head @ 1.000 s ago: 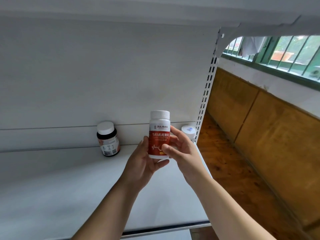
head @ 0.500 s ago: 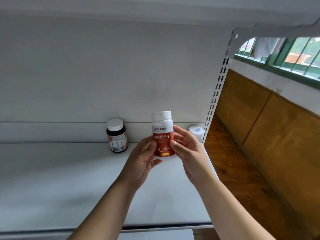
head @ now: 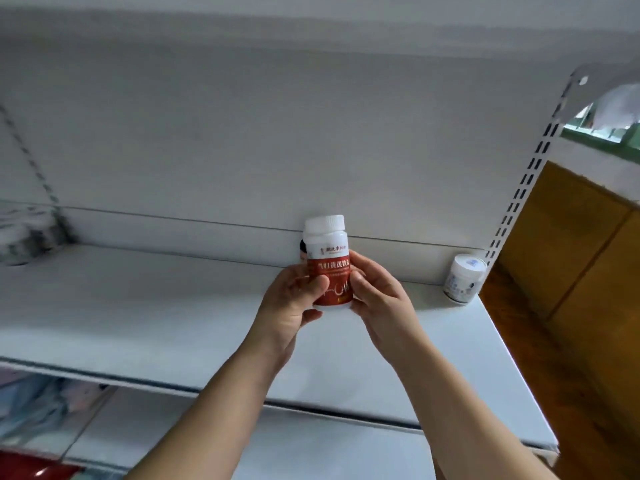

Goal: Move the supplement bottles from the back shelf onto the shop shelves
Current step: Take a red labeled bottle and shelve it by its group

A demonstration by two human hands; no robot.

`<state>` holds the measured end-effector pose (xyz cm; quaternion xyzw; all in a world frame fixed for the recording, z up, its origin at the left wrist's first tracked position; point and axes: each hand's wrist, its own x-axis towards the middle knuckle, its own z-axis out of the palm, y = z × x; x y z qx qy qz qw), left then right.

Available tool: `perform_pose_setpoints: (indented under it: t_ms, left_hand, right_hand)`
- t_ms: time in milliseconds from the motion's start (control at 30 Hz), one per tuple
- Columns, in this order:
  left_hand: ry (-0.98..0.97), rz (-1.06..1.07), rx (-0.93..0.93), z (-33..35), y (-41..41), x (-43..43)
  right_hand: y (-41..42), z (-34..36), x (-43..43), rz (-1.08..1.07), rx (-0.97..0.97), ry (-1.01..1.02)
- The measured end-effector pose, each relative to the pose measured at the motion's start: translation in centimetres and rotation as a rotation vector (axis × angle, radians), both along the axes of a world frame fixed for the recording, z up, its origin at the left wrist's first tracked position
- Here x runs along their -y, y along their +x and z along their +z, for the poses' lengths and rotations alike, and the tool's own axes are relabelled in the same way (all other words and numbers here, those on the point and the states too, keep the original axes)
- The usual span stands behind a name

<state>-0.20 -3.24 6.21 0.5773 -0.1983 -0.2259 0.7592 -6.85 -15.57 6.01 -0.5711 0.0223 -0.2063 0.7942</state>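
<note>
Gripped upright in left hand (head: 294,306) and right hand (head: 381,303), fingers curled round it: bottle (head: 327,244), white ribbed cap, red label, pale lettering, above shelf (head: 138,306).

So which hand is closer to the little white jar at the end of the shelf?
Right. The right hand grips the red-labelled bottle on the side facing the white jar, with bare shelf between them; the left hand grips the bottle's far side.

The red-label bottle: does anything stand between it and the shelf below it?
Nothing visible stands between the red-label bottle and the shelf under it. A dark bottle, mostly hidden, stands behind it at the back wall.
</note>
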Motion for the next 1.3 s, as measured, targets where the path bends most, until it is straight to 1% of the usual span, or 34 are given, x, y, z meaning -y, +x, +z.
perform_pose_setpoints:
  t_ms: [133,333,467,700,800,900,1033,1167,1300]
  left_hand:
    - [-0.011,0.142,-0.002,-0.2,-1.0,-6.4]
    - [-0.025,0.425,-0.020,0.1,-4.0,-16.3]
    - [-0.025,0.494,-0.026,0.9,-6.0,-22.2]
    - [-0.091,0.664,-0.080,0.1,-6.4,-34.2]
    - [-0.107,0.723,-0.062,-0.1,-4.4,-40.2]
    - [-0.069,0.772,-0.036,-0.1,-1.5,-46.6]
    - [0.004,0.786,0.005,0.6,3.2,-54.7]
    - [0.057,0.780,0.020,1.5,9.3,-61.6]
    - [0.064,0.769,0.007,0.8,16.6,-66.2]
  right_hand:
    - [0.5,0.1,-5.7,0.104,-0.001,-0.019]
    - [0.2,1.0,-14.9,0.366,0.013,-0.035]
    - [-0.3,1.1,-20.9,0.427,0.001,0.009]
    - [2.0,-0.5,-32.7,0.567,0.011,-0.010]
    - [4.8,-0.7,-38.8,0.610,0.017,-0.029]
    - [8.1,-0.5,-45.5,0.625,0.018,-0.030]
    - [13.2,-0.1,-54.0,0.633,-0.013,-0.010]
    - [18.9,0.5,-60.7,0.610,-0.019,0.024]
    - [25.9,0.5,-65.2,0.603,-0.005,0.032]
